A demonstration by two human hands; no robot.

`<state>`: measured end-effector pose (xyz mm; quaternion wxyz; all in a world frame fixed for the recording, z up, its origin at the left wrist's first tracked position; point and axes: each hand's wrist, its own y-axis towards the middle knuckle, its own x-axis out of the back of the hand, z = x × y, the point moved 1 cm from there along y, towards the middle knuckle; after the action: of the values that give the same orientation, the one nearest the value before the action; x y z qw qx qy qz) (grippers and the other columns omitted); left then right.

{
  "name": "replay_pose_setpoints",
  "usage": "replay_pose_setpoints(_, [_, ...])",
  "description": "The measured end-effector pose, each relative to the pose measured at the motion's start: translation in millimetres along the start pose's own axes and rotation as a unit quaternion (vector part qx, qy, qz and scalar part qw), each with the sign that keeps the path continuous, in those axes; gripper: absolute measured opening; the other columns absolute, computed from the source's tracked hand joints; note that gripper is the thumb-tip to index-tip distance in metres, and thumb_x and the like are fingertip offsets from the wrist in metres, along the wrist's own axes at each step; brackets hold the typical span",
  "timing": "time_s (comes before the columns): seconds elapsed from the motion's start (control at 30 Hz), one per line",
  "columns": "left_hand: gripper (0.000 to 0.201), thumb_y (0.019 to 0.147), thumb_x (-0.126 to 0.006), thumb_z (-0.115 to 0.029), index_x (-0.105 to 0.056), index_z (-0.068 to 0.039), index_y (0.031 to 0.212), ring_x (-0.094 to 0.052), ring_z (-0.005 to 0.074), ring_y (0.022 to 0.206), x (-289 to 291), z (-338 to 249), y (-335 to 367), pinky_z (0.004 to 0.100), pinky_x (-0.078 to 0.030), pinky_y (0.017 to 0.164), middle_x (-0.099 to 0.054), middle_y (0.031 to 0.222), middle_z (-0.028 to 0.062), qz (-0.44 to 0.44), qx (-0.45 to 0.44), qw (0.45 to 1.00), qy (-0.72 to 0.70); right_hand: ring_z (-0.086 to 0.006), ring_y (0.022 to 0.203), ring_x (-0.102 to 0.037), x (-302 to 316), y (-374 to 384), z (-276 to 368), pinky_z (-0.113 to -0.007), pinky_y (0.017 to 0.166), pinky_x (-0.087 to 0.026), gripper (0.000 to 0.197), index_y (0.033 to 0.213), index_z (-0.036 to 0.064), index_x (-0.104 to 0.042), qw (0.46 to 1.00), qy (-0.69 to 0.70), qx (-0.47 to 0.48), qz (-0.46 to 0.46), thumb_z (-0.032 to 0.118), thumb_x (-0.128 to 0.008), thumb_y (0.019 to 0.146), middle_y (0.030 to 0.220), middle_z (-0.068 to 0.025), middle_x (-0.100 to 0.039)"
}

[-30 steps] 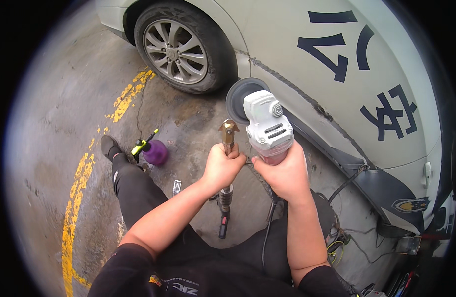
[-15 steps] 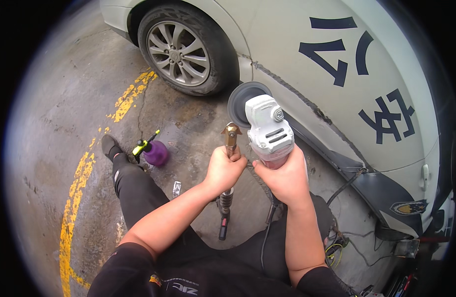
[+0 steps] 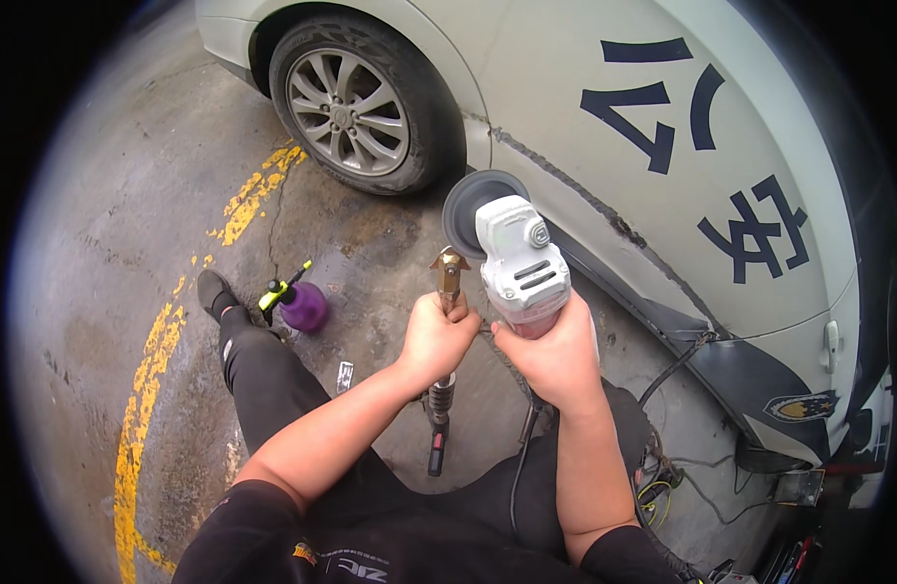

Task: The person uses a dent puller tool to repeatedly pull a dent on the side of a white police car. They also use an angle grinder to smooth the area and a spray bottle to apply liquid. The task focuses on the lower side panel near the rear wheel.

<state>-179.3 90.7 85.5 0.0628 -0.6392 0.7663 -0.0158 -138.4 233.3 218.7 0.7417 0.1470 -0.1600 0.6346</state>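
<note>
My right hand (image 3: 557,358) is wrapped round the body of a white angle grinder (image 3: 523,258), whose grey disc (image 3: 463,209) faces the car. Just left of it, my left hand (image 3: 435,339) grips a rod-shaped metal tool with a brass-coloured forked tip (image 3: 449,275). Below that fist show the tool's coiled spring (image 3: 441,396) and a black handle with a red part. Both hands are close together in front of me, and the tools nearly touch in this view. Whether the disc is spinning cannot be made out.
A pale car with dark lettering on its door (image 3: 701,243) stands ahead, with a rough damaged seam (image 3: 614,219) along its lower side. Its wheel (image 3: 346,112) is at upper left. A purple spray bottle (image 3: 304,308) stands near my left foot. Cables (image 3: 672,365) run at right.
Both hands and their tools sit slightly lower and further left in the picture. The car has shifted a little left too. Both grips are unchanged.
</note>
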Motion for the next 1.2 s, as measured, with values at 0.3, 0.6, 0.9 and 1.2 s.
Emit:
replay_pose_setpoints(0.3, [0.041, 0.085, -0.066, 0.001, -0.031, -0.011, 0.066, -0.039, 0.008, 0.062, 0, 1, 2, 0.0338, -0.038, 0.056, -0.041, 0.061, -0.0029, -0.006, -0.008, 1.0, 0.002, -0.0145, 0.098, -0.068, -1, 0, 1, -0.034, 0.089, -0.055, 0.041, 0.112, -0.0048, -0.067, 1.0, -0.013, -0.003, 0.002, 0.003, -0.084, 0.076, 0.105, -0.0097, -0.075])
replay_pose_setpoints(0.6, [0.04, 0.084, -0.066, 0.001, -0.032, -0.01, 0.067, -0.039, 0.0083, 0.062, -2, -4, -4, 0.0337, -0.038, 0.056, -0.041, 0.062, -0.0025, -0.005, -0.007, 1.0, 0.004, -0.0155, 0.098, -0.069, 2, 0, 2, -0.035, 0.09, -0.055, 0.042, 0.112, -0.0047, -0.068, 1.0, -0.019, 0.001, -0.006, 0.004, -0.085, 0.075, 0.105, -0.0105, -0.076])
replay_pose_setpoints(0.9, [0.041, 0.086, -0.067, 0.0, -0.033, -0.011, 0.067, -0.04, 0.0081, 0.062, -3, -4, -4, 0.0336, -0.039, 0.056, -0.042, 0.062, -0.0026, -0.007, -0.007, 1.0, 0.004, -0.016, 0.097, -0.069, 2, 1, 22, -0.035, 0.09, -0.055, 0.043, 0.112, -0.0044, -0.068, 0.997, -0.071, 0.005, -0.006, 0.006, -0.085, 0.074, 0.104, -0.0103, -0.075])
replay_pose_setpoints(1.2, [0.039, 0.088, -0.066, 0.0, -0.034, -0.01, 0.068, -0.04, 0.0095, 0.061, 1, -6, -17, 0.0344, -0.04, 0.056, -0.042, 0.061, -0.0007, -0.011, -0.034, 0.999, -0.006, -0.0166, 0.092, -0.069, 3, -12, 54, -0.035, 0.088, -0.056, 0.043, 0.112, -0.0033, -0.067, 0.984, -0.176, -0.006, -0.004, 0.007, -0.084, 0.073, 0.1, -0.008, -0.074])
